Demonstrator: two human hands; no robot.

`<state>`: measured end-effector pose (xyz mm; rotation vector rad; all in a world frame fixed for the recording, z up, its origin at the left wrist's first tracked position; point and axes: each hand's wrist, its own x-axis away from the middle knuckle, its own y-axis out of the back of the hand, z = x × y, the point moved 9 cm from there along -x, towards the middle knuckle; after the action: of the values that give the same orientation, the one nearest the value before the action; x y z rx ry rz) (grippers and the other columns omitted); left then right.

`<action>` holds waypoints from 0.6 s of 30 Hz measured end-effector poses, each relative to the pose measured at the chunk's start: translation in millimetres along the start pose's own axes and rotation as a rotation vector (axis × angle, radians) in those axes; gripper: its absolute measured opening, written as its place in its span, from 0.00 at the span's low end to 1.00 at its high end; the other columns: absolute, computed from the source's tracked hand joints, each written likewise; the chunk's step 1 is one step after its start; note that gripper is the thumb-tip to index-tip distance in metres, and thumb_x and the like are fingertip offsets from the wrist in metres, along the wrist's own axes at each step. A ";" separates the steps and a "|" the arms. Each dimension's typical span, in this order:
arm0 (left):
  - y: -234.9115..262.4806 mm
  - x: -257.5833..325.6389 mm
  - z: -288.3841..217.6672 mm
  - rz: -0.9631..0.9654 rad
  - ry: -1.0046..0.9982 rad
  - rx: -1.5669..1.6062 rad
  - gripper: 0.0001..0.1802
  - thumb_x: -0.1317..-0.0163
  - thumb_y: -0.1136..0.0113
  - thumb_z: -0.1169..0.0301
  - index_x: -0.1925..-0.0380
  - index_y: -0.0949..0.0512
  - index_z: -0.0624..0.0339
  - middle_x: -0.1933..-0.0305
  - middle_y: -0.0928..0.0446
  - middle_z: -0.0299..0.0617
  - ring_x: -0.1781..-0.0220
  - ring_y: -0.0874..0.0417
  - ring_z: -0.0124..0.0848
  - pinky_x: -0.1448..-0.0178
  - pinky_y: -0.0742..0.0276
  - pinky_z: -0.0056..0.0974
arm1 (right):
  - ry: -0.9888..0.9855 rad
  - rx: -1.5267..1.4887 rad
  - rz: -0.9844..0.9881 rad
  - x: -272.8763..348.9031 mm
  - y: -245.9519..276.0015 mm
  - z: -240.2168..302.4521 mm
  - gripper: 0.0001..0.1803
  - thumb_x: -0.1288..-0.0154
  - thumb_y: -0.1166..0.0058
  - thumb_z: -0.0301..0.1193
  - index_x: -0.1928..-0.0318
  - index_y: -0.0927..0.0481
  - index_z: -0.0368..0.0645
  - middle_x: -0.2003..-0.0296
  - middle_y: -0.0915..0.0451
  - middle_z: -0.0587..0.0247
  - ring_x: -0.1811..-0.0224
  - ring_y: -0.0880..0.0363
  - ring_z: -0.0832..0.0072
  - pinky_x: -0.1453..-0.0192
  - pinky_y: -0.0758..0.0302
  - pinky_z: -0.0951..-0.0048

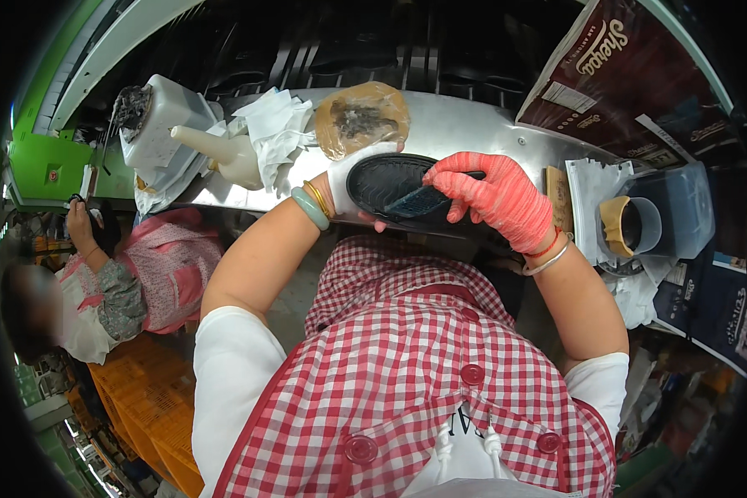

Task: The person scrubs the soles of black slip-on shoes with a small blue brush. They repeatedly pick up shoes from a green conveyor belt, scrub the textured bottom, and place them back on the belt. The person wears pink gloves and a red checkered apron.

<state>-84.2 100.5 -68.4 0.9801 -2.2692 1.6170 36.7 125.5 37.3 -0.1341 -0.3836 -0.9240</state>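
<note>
- While white sleeves (pixel 245 361) cover both upper arms, a red-and-white checked apron (pixel 440 357) with red buttons fills the lower middle.
- Left wrist: a pale green bangle (pixel 310 208) and a gold bracelet (pixel 317 197). Right wrist: a red cord (pixel 546 243) and a silver bangle (pixel 548 259).
- The left hand (pixel 339 181), in a white glove with bare fingertips, cups the black sole (pixel 373 184) from its left end; its fingers close around the edge, partly hidden behind it.
- The right hand (pixel 506 203), in a coral-red knit glove, is over the sole's right part, its fingers bent inward and pinching a dark blue strip (pixel 415 202) that lies against the sole's inner face.
- The sole is held between the hands at the near edge of the metal surface (pixel 465 124).
- Right on the surface: white papers (pixel 593 187), a tan-rimmed cup (pixel 614 224) and a clear plastic box (pixel 687 203).
- Beyond the left hand: a round tan plastic bag (pixel 361 100) with dark contents, crumpled white paper (pixel 278 129), a cream nozzle bottle (pixel 236 158) and a translucent white container (pixel 174 116).
- Farther left, a co-worker (pixel 170 266) in pink clothing is near an orange crate (pixel 141 394); a green frame (pixel 46 162) is beyond.
</note>
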 end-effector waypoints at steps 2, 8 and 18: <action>18.9 -4.2 -2.9 -0.182 -0.044 -0.078 0.33 0.37 0.62 0.42 0.55 0.26 0.62 0.73 0.20 0.50 0.84 0.21 0.43 0.89 0.35 0.34 | -0.013 0.015 0.007 0.2 5.4 -1.5 0.17 0.41 0.42 0.41 0.58 0.19 0.41 0.71 0.20 0.68 0.77 0.25 0.84 0.73 0.32 0.83; 32.7 -12.2 -6.6 -0.233 0.005 -0.060 0.36 0.38 0.61 0.41 0.59 0.25 0.69 0.78 0.22 0.55 0.88 0.23 0.45 0.94 0.36 0.33 | -0.032 0.057 0.022 2.1 20.0 -7.6 0.16 0.41 0.43 0.40 0.59 0.18 0.42 0.70 0.20 0.69 0.77 0.24 0.84 0.73 0.32 0.83; 23.5 -7.2 -21.4 -0.080 0.017 -0.096 0.25 0.35 0.54 0.52 0.55 0.25 0.65 0.58 0.19 0.49 0.63 0.17 0.36 0.61 0.20 0.36 | -0.035 0.082 0.019 9.6 39.8 -8.2 0.16 0.41 0.42 0.37 0.59 0.18 0.39 0.70 0.20 0.65 0.77 0.25 0.81 0.70 0.28 0.80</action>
<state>-97.6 126.9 -81.8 1.0156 -2.2432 1.4653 75.8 139.9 35.3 -0.0787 -0.4513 -0.8868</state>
